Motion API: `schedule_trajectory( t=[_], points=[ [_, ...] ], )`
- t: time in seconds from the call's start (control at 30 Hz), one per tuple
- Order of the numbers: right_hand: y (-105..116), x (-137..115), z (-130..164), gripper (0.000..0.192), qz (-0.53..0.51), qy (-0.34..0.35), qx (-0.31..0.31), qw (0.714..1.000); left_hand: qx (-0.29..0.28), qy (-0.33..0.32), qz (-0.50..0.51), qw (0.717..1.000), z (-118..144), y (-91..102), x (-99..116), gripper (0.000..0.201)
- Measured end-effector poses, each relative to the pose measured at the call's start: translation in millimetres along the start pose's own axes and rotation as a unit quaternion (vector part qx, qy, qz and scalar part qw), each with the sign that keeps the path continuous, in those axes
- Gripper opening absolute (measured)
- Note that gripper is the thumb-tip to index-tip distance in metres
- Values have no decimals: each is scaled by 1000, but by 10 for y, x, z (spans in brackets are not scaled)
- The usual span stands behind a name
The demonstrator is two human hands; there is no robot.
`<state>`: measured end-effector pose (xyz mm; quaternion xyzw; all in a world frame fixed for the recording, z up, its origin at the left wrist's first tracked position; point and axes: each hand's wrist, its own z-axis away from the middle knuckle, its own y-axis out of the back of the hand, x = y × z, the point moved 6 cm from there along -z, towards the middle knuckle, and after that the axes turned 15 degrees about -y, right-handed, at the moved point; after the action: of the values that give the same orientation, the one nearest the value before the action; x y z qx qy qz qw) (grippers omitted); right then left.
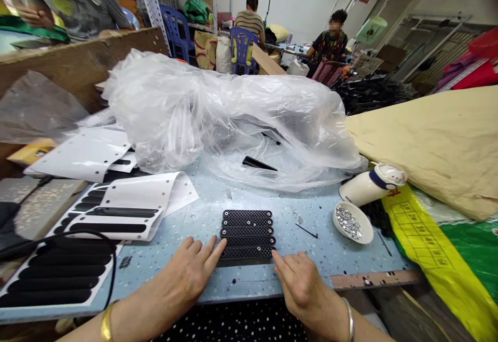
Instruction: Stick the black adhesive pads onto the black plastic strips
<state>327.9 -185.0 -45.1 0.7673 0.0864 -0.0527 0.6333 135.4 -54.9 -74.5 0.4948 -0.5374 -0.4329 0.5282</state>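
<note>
Several black textured strips (247, 237) with rounded ends lie stacked edge to edge on the blue speckled table, small silver metal rings at most of their ends. My left hand (193, 265) rests at their left side, its outstretched index finger touching the end of the lower strips. On the opposite side, my right hand (300, 279) has a fingertip against the right end of the lowest strip. Its other fingers bend loosely. Neither hand grips anything. A few loose silver pieces sit on top of the strips.
To the right stand a white bowl (368, 231) of small silver rings and a tipped white bottle (369, 185). White sheets with black adhesive strips (62, 272) cover the left. Behind lies a big clear plastic bag (233, 103). A thin black piece (306, 231) is on the table.
</note>
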Motion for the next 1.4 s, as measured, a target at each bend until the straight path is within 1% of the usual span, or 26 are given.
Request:
schedule_trajectory(
  t=[0.07, 0.13, 0.23, 0.3, 0.4, 0.57, 0.7, 0.83, 0.93, 1.07, 1.13, 1.23, 1.27, 1.33, 1.4],
  points=[
    [0, 0, -1, 42, 2, -2, 4, 1000, 16, 6, 7, 1000, 41, 14, 24, 86],
    [16, -9, -6, 41, 3, -2, 19, 1000, 42, 3, 45, 998, 40, 67, 17, 87],
    [38, -22, -13, 39, 1, -1, 33, 999, 75, -5, 109, 991, -25, 151, -27, 81],
    [29, -20, -11, 39, -2, -5, 26, 1000, 79, -8, 125, 989, -78, 180, -48, 77],
    [-7, 0, 10, 42, -8, -11, 14, 1000, 53, -4, 104, 993, -125, 190, -50, 75],
    [-70, 31, 45, 43, -15, -12, 5, 1000, -14, -3, 38, 999, -140, 216, -1, 77],
    [-82, 35, 45, 44, -13, -15, -5, 1000, -57, -23, -10, 998, -191, 298, 60, 67],
    [-80, 36, 55, 45, -12, -19, -6, 1000, -58, -48, -8, 997, -279, 399, 78, 62],
    [-85, 51, 63, 45, -19, -23, -2, 1000, -29, -21, 58, 998, -329, 408, -21, 57],
    [-71, 47, 62, 47, -26, -17, 4, 1000, 56, 39, 185, 980, -323, 352, -189, 44],
    [-55, 40, 59, 47, -28, -14, 9, 999, 101, 61, 216, 969, -293, 342, -228, 38],
    [-51, 38, 58, 46, -27, -12, 10, 1000, 169, 79, 218, 958, -235, 389, -231, 33],
    [-55, 39, 59, 47, -26, -12, 9, 1000, 184, 80, 212, 956, -219, 406, -222, 32],
    [-63, 41, 59, 47, -26, -12, 9, 1000, 201, 78, 199, 956, -201, 423, -204, 31],
    [-61, 41, 57, 47, -27, -13, 15, 999, 202, 83, 193, 957, -206, 413, -201, 28]
  ],
)
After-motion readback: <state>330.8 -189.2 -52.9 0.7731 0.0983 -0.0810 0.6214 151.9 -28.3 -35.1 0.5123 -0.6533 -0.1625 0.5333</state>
